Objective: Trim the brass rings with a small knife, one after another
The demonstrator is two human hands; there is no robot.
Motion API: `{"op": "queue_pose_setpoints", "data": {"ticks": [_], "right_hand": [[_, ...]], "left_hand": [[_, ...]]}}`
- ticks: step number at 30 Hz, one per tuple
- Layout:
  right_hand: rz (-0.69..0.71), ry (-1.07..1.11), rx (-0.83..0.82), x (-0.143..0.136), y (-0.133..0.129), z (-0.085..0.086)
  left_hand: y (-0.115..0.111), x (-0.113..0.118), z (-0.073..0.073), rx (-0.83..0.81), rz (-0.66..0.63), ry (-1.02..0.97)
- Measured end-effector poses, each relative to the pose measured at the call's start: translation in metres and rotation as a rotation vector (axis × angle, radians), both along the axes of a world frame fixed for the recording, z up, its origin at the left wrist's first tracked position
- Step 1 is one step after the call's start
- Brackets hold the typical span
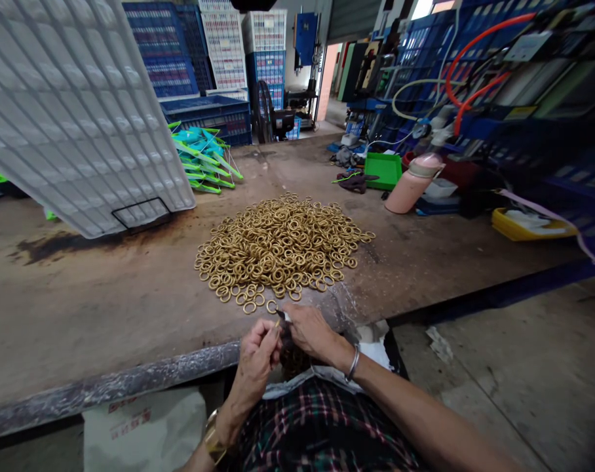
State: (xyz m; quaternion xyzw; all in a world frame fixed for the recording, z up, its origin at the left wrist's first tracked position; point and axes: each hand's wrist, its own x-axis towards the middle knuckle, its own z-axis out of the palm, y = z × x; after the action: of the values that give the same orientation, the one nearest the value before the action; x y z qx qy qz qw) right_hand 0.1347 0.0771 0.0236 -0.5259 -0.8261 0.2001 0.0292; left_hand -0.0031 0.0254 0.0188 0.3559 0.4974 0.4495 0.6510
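A large heap of brass-coloured rings [282,242] lies on the brown worktable [145,288], with several loose ones at its front edge. Just over the table's near edge, my left hand [259,347] is closed in a pinch on a single brass-coloured ring [278,323], seen nearly edge-on. My right hand [308,329] is closed around a small tool with a dark pointed tip [280,314]; its kind is mostly hidden by the fingers. That tip is close to the ring, but whether they touch I cannot tell. More rings show dimly below my hands, above my lap.
A white plastic crate [81,118] stands tilted at the left, near green-edged turquoise pieces [202,157]. To the right are a green tray [383,169], a pink bottle [409,187] and a yellow tray [528,226]. Stacked crates [223,49] and a fan [265,111] stand behind.
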Motion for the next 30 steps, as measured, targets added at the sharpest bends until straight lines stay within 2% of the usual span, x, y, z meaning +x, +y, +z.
{"op": "queue_pose_setpoints", "data": {"ticks": [3, 6, 12, 19, 23, 27, 30], "right_hand": [[-0.071, -0.046, 0.008, 0.001, 0.007, -0.001], [-0.070, 0.016, 0.073, -0.007, 0.009, -0.003], [-0.060, -0.012, 0.104, -0.028, 0.006, -0.005], [-0.078, -0.004, 0.154, -0.029, 0.005, -0.015], [-0.074, -0.022, 0.227, -0.029, 0.002, -0.021], [-0.089, 0.004, 0.216, -0.027, 0.003, -0.024], [-0.125, 0.092, 0.196, -0.024, 0.007, -0.027]], "left_hand": [[-0.006, 0.001, 0.012, -0.040, -0.033, -0.138], [-0.005, -0.001, 0.015, -0.106, 0.053, -0.294], [0.001, -0.012, 0.002, -0.186, 0.194, -0.395], [0.017, -0.023, -0.017, -0.371, 0.218, -0.585], [0.024, -0.024, -0.023, -0.428, 0.262, -0.585], [0.022, -0.023, -0.013, -0.422, 0.342, -0.506], [0.019, -0.021, -0.005, -0.389, 0.327, -0.461]]}}
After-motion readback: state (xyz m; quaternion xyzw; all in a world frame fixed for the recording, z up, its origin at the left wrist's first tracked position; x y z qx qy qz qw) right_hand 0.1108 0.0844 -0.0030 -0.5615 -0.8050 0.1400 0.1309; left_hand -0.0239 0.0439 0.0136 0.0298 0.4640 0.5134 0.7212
